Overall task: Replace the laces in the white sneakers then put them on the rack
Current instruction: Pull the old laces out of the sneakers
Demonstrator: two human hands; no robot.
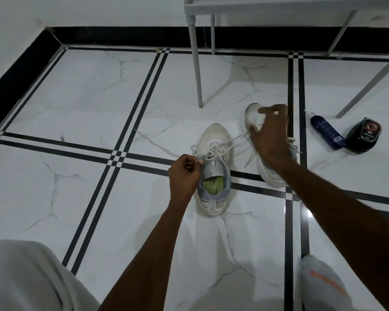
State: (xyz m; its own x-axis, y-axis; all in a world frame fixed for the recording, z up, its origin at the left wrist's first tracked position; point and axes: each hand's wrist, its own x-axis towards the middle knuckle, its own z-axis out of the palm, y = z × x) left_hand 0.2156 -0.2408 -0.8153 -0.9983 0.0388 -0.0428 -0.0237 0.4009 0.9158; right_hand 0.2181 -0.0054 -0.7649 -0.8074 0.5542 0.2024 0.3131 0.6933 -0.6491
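Note:
Two white sneakers stand on the tiled floor. The left sneaker [215, 151] has a grey collar, a green insole and a white lace [216, 151] criss-crossed through its eyelets. My left hand [184, 176] pinches one lace end at the sneaker's left side. My right hand [271, 133] pulls the other end out to the right, the strand taut between them. That hand covers most of the right sneaker [254, 115], whose own loose lace [249, 158] trails beside it. The white rack [256, 5] stands behind the shoes.
The rack's thin legs [197, 63] come down just behind the sneakers. A dark blue spray can [327, 133] and a black round tin [364, 135] lie on the floor to the right. A black skirting runs along the wall. My knees show at the bottom.

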